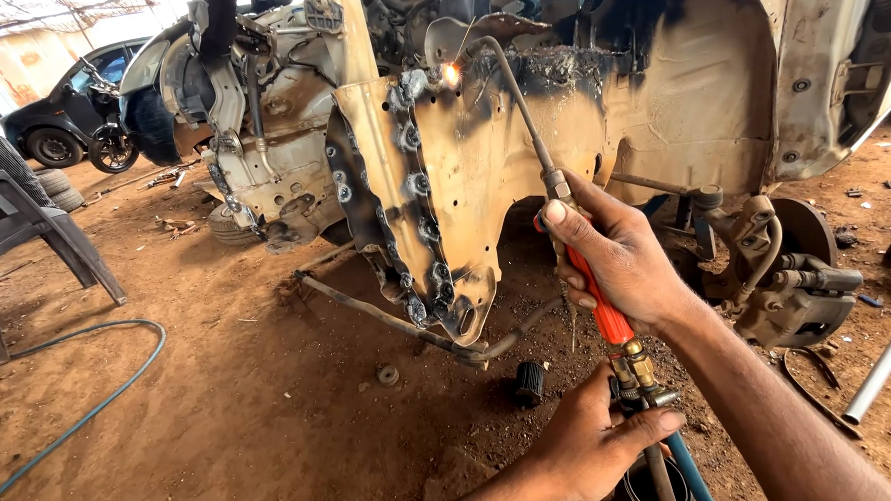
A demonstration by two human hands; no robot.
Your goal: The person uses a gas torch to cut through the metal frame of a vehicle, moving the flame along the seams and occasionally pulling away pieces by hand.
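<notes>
A gas cutting torch (566, 236) crosses the frame's centre, its lit tip sparking against a scorched car body panel (469, 181) at upper centre. The right hand (615, 258) grips the orange handle; the left hand (587, 447), lower centre, pinches the brass valves. Cutting looks underway; advancing the flame calls for steady guidance. Hoses (78, 415) trail lower left.

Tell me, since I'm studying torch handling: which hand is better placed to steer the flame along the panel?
Probably the right hand: it grips the torch's orange handle nearest the bent nozzle, whose flame meets the car panel. The left hand sits lower, at the brass valves by the hoses.
</notes>
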